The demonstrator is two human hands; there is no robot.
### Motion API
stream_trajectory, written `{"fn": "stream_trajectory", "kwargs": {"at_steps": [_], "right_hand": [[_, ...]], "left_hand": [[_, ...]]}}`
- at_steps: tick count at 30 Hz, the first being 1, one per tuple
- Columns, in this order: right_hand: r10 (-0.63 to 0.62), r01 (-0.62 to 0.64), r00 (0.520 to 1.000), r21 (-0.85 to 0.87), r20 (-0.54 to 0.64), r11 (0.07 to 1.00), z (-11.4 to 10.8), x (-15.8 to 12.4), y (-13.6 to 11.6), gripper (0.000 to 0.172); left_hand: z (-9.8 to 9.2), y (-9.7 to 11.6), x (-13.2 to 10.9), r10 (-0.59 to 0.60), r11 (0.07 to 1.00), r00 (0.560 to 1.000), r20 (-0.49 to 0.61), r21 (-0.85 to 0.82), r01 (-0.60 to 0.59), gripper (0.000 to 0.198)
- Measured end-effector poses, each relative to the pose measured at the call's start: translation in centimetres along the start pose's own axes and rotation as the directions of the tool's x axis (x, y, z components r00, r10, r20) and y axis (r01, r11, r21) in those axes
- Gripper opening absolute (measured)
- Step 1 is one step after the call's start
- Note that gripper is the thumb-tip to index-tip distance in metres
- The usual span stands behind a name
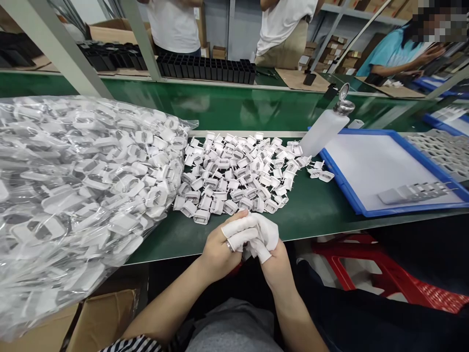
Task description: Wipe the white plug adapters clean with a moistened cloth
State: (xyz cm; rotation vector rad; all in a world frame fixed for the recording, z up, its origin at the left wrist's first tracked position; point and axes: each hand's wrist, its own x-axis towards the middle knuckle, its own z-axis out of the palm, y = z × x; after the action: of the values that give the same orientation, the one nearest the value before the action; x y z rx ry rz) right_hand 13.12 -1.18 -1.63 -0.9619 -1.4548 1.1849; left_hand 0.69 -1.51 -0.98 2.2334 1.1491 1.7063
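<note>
My left hand (223,244) and my right hand (273,254) are pressed together at the front edge of the green bench. White finger covers (240,232) wrap several fingers of both hands, and a ring shows on the left one. Both hands are closed, fingers curled over each other; whatever lies between them is hidden. Just beyond is a loose heap of small white plastic plug housings (238,168) with pins. To the left, a large clear plastic bag (91,195) bulges with more white plastic parts.
A white pump bottle (324,129) stands behind a blue-rimmed tray (344,188) holding a row of white parts (415,191). A red stool (370,264) is below right. Black boxes (207,68) line the far bench, where other people stand. A cardboard box (102,318) sits lower left.
</note>
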Motion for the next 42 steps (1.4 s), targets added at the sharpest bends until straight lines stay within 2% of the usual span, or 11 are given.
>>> {"fn": "stream_trajectory", "kwargs": {"at_steps": [3,5,8,10,12,15,21,25,31,36,42], "right_hand": [[-0.011,0.011,1.0,0.059,0.004,0.998,-0.3,0.2,0.1,0.027],[-0.043,0.043,0.999,-0.011,0.014,0.999,-0.5,0.4,-0.3,0.024],[-0.164,0.162,0.986,-0.206,0.007,0.965,-0.7,0.3,-1.0,0.025],[-0.263,0.253,0.965,-0.307,0.008,0.918,-0.8,0.1,-1.2,0.03],[-0.373,0.352,0.927,-0.393,0.023,0.85,-1.0,0.0,-1.1,0.037],[-0.504,0.478,0.859,-0.503,0.094,0.72,-1.2,0.0,-1.0,0.044],[-0.542,0.56,0.809,-0.581,0.228,0.591,-1.5,0.5,-1.8,0.055],[-0.529,0.588,0.802,-0.524,0.278,0.616,-1.7,0.5,-2.0,0.059],[-0.488,0.524,0.848,-0.469,0.208,0.711,-1.8,0.1,-1.3,0.055],[-0.414,0.42,0.899,-0.557,0.144,0.717,-1.5,-0.4,-1.7,0.053],[-0.344,0.351,0.931,-0.542,0.119,0.763,-0.7,-0.5,-2.1,0.049]], "left_hand": [[-0.2,0.4,0.0,-0.146,0.971,0.988,0.055,-0.185,0.154,0.025],[-0.3,0.3,-0.1,-0.268,0.877,0.957,0.114,-0.382,0.291,0.027],[-0.2,0.0,-0.2,-0.49,0.567,0.862,0.133,-0.703,0.43,0.022],[0.1,0.0,-0.1,-0.647,0.352,0.746,0.158,-0.805,0.477,0.011],[0.3,0.2,0.0,-0.704,0.199,0.646,0.295,-0.792,0.578,0.022],[0.5,0.7,0.1,-0.64,0.076,0.558,0.528,-0.679,0.73,0.031],[0.5,1.0,0.6,-0.7,-0.1,0.459,0.547,-0.711,0.696,0.031],[0.0,0.9,0.7,-0.674,-0.133,0.486,0.557,-0.738,0.661,0.044],[-0.1,1.0,0.5,-0.728,-0.008,0.508,0.46,-0.747,0.665,0.031],[0.7,1.4,0.0,-0.719,0.115,0.609,0.335,-0.807,0.579,0.038],[0.8,1.5,-0.8,-0.715,0.285,0.664,0.219,-0.776,0.562,0.046]]}}
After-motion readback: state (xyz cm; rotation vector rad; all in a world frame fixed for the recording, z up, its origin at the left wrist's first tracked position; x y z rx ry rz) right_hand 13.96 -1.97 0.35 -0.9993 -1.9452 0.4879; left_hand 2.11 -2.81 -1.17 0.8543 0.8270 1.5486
